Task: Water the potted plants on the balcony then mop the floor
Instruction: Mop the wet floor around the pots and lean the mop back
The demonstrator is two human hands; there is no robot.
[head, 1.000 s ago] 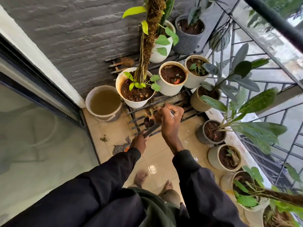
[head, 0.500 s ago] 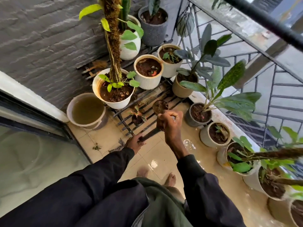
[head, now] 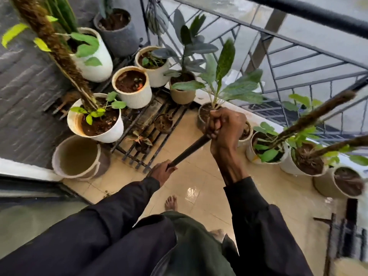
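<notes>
From the head view, both hands grip the dark mop handle [head: 189, 151], which slants from lower left up to the right above the wet tiled floor [head: 199, 172]; the right hand [head: 227, 128] is curled tight round its upper end, thumb side up, and the left hand [head: 161, 172] is closed round it lower down, nearer the body; the mop's head is hidden below the black sleeves [head: 111, 226], so where it meets the floor cannot be told.

A bare foot [head: 171, 203] stands on the tiles just below the left hand, beside a bright patch of reflected light.

To the left, a round bucket [head: 102, 163] of murky water sits on the floor against the dark brick wall; just beyond it a black metal rack [head: 146, 118] carries potted plants — a white pot [head: 111, 134] with a leaning moss pole [head: 57, 48], a ribbed white pot [head: 137, 100] of bare soil behind it, and a tall white pot [head: 97, 64] farther back; a grey pot [head: 119, 38] stands in the far corner.

Along the right edge, more pots line the foot of the dark railing [head: 310, 11]; a tan pot [head: 183, 95] is the farthest of them, and a leafy plant [head: 235, 88] rises just behind the right hand.
</notes>
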